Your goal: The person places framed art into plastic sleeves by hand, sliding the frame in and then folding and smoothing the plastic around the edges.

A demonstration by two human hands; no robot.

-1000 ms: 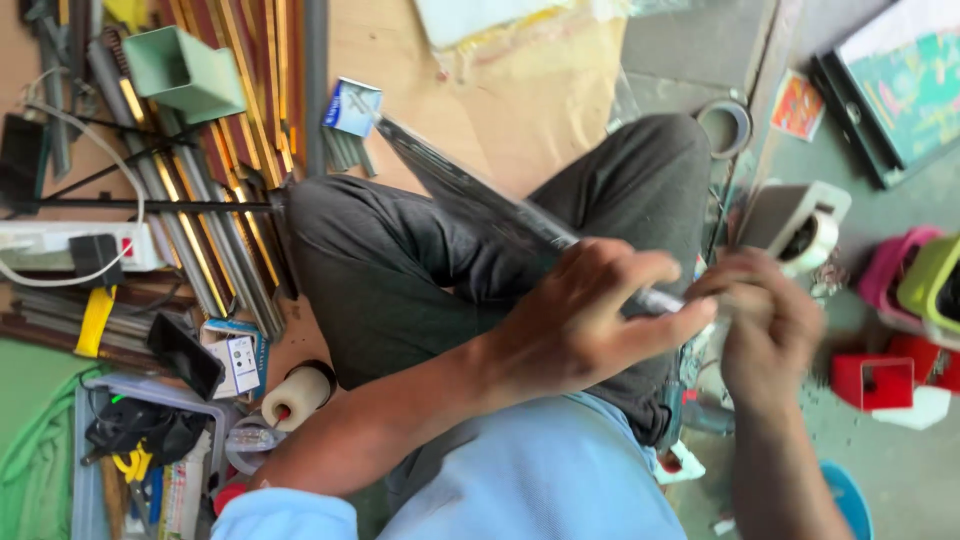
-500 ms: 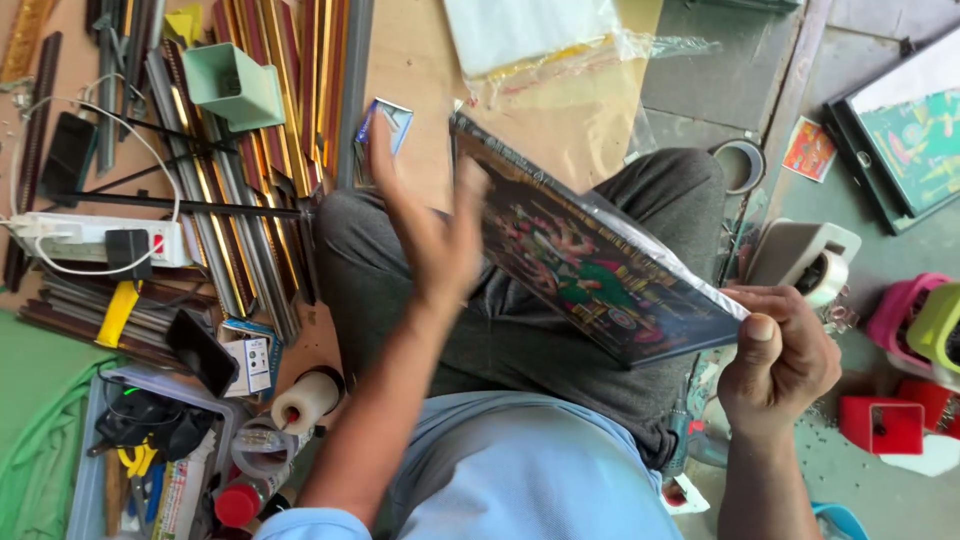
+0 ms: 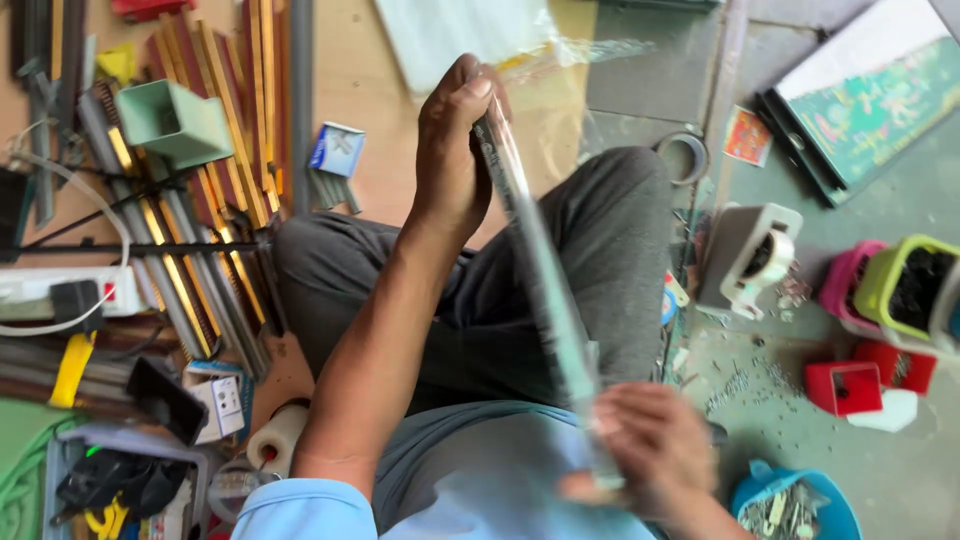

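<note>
We see a thin flat framed panel point(image 3: 535, 290) held edge-on, so that only its narrow pale grey-green edge shows, glassy and streaked with motion blur. It runs as a long slanted line from the upper middle of the view down toward the lower right, above the lap of the seated person in dark grey trousers point(image 3: 600, 250). Its printed face is turned away from us, and we cannot tell what is on it.

Our left hand point(image 3: 455, 150) is closed around the panel's top end, thumb on the near side and fingers curled over the far side, pinching the edge firmly. Our right hand point(image 3: 645, 455) is at the lower end, blurred; its fingers point(image 3: 610, 420) wrap partly about the bottom edge, loosely curled rather than flat, and it touches the panel there.

To the left, on the floor, lies a bundle of long gold and brown frame mouldings point(image 3: 200, 200), with a pale green square plastic box point(image 3: 172, 122) resting on them. To the right stand a white tape dispenser point(image 3: 748, 258), a small red plastic box point(image 3: 842, 388) and a blue bowl of small metal pieces point(image 3: 790, 505).
</note>
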